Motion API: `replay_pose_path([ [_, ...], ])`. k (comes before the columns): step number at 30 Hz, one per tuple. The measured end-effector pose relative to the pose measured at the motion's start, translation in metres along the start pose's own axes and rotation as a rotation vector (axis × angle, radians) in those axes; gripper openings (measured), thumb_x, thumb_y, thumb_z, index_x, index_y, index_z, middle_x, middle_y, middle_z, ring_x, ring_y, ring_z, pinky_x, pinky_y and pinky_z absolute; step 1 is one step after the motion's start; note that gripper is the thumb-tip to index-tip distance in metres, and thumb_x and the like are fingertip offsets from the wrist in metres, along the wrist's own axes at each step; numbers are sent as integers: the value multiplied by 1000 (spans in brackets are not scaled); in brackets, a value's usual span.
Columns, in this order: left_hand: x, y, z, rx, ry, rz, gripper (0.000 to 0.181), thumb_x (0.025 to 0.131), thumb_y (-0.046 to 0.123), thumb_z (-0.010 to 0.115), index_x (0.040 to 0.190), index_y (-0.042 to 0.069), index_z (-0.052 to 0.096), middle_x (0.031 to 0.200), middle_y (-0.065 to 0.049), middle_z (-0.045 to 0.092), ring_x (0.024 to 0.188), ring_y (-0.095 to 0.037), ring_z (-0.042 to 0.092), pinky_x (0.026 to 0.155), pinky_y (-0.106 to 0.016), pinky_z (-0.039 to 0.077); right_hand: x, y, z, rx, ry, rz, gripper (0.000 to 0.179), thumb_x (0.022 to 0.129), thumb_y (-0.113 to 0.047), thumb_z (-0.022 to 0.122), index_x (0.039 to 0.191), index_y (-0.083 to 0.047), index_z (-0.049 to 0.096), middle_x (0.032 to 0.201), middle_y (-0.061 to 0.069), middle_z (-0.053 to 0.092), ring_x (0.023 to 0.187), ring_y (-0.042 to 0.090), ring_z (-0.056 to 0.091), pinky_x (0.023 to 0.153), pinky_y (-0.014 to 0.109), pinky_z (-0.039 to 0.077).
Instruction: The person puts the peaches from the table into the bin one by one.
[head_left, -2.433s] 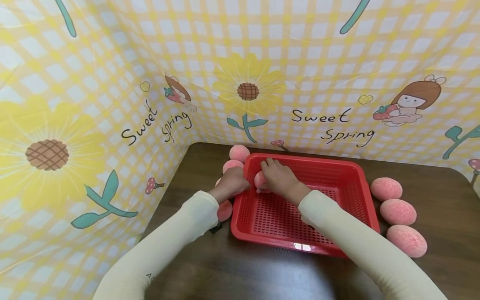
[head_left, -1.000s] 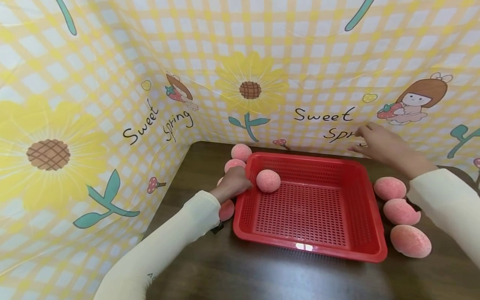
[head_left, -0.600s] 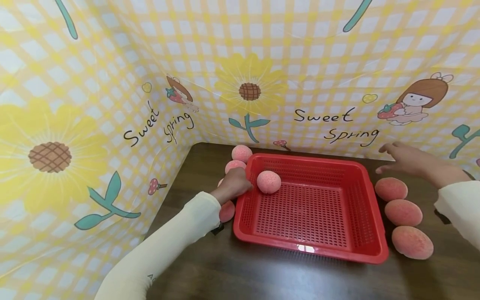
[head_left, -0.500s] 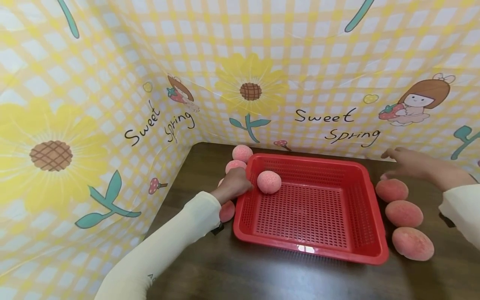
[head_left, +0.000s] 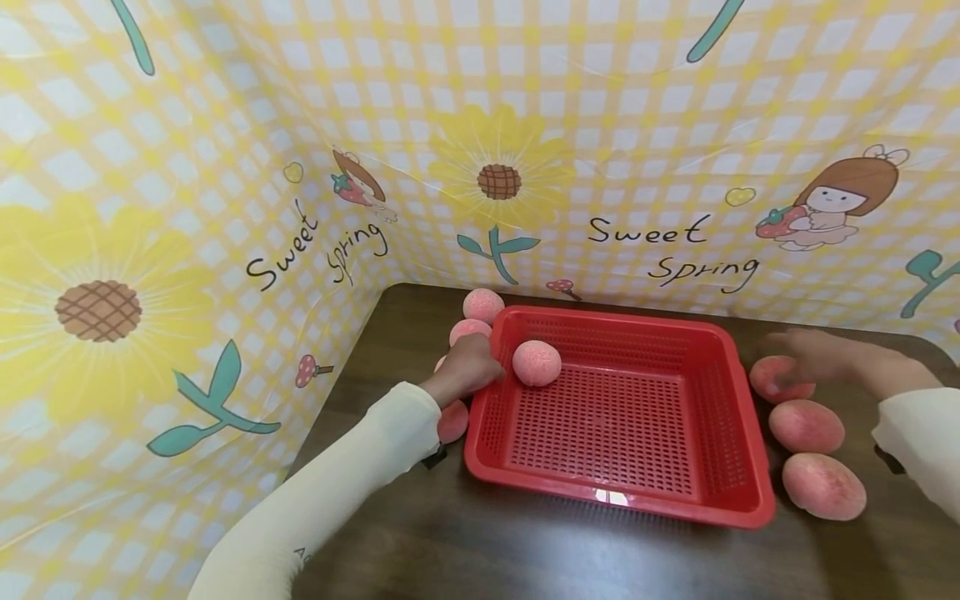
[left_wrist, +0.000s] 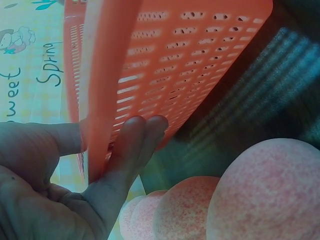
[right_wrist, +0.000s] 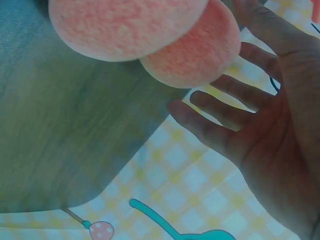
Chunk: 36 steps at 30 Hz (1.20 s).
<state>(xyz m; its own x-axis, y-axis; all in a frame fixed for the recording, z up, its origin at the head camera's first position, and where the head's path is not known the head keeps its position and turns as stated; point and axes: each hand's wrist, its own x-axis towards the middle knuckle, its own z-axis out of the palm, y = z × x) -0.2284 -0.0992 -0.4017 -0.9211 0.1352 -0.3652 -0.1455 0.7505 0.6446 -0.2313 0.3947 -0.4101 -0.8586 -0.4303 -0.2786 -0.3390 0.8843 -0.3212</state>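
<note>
My left hand (head_left: pixel 468 364) grips the left rim of a red perforated plastic basket (head_left: pixel 540 481). In the left wrist view its thumb lies on one side of the rim and its fingers (left_wrist: pixel 131 145) on the other. One pink peach (head_left: pixel 537 363) sits inside the basket, toward the back left. Over the farthest peach (head_left: pixel 768 377) of the right-hand row hovers my right hand (head_left: pixel 832 358), partly covering it. The right wrist view has those fingers (right_wrist: pixel 205 122) spread and bent slightly beside the peach (right_wrist: pixel 197 55); whether they touch it I cannot tell.
Two more peaches, a middle one (head_left: pixel 807 426) and a near one (head_left: pixel 823 487), continue the right row. Several peaches line the basket's left side, including a far one (head_left: pixel 483 307), partly behind my left hand. A patterned cloth (head_left: pixel 600 167) rises behind the dark wooden table (head_left: pixel 525 550).
My right hand let go of the peach in the basket, moved right over the rim, then came down to the farthest right-row peach. My left hand stayed on the rim.
</note>
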Motion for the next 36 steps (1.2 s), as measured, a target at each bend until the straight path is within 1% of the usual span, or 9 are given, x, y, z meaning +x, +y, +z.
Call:
replay_pose_path([
  [3, 0, 0, 0, 1, 2, 10, 10, 79, -3, 65, 77, 6, 63, 69, -8, 62, 59, -19, 64, 59, -28, 57, 0, 2, 4, 50, -87, 24, 66, 85, -31, 81, 133, 7, 58, 106, 17, 71, 88, 26, 67, 81, 46, 55],
  [6, 0, -1, 0, -12, 0, 19, 8, 79, -3, 64, 77, 5, 64, 69, -9, 61, 59, -19, 64, 59, -28, 57, 1, 6, 9, 95, -130, 36, 65, 84, -30, 82, 134, 5, 57, 91, 2, 69, 71, 14, 61, 69, 32, 51],
  [9, 0, 0, 0, -31, -4, 20, 8, 80, -3, 64, 78, 5, 64, 70, -9, 62, 60, -20, 65, 60, -29, 58, 1, 8, 13, 124, -142, 47, 70, 84, -31, 82, 136, 7, 54, 85, -1, 68, 65, 12, 61, 63, 28, 51],
  [13, -1, 0, -1, -24, 1, 26, 7, 79, -2, 64, 79, 5, 64, 71, -10, 63, 61, -21, 66, 60, -30, 58, 1, 10, 18, 107, -131, 51, 74, 85, -32, 81, 139, 9, 51, 86, -2, 69, 68, 11, 61, 65, 30, 51],
  [18, -3, 0, 0, -30, 2, 36, 8, 80, -2, 64, 78, 6, 63, 71, -10, 63, 61, -20, 67, 60, -29, 59, 3, 10, 21, 107, -119, 39, 58, 87, -22, 77, 134, 5, 56, 81, -6, 64, 71, 9, 58, 68, 27, 48],
  [21, -4, -1, 0, -38, 0, 34, 8, 81, -2, 64, 79, 6, 64, 70, -10, 63, 60, -20, 67, 60, -29, 58, 4, 10, 21, 92, -116, 28, 55, 87, -17, 75, 132, 7, 57, 85, -5, 64, 77, 12, 58, 72, 30, 49],
  [25, -4, -2, 0, -39, -3, 28, 6, 81, -1, 64, 79, 5, 65, 69, -9, 62, 60, -20, 66, 60, -29, 58, 5, 12, 20, 42, -108, 22, 58, 86, -19, 77, 132, 8, 57, 97, 0, 68, 87, 17, 59, 79, 39, 51],
  [31, -2, -2, 0, -45, -11, 39, 6, 81, -2, 64, 81, 4, 66, 71, -10, 65, 61, -20, 68, 61, -30, 60, 4, 13, 19, 30, -104, 2, 60, 86, -23, 79, 133, 7, 57, 109, 7, 71, 94, 22, 63, 81, 45, 54],
  [36, -1, -3, 0, -57, -14, 43, 7, 81, -3, 65, 81, 4, 66, 73, -12, 67, 63, -21, 70, 63, -31, 61, 1, 11, 15, 21, -83, -33, 53, 88, -25, 78, 131, 1, 61, 109, 3, 73, 98, 22, 67, 83, 49, 56],
])
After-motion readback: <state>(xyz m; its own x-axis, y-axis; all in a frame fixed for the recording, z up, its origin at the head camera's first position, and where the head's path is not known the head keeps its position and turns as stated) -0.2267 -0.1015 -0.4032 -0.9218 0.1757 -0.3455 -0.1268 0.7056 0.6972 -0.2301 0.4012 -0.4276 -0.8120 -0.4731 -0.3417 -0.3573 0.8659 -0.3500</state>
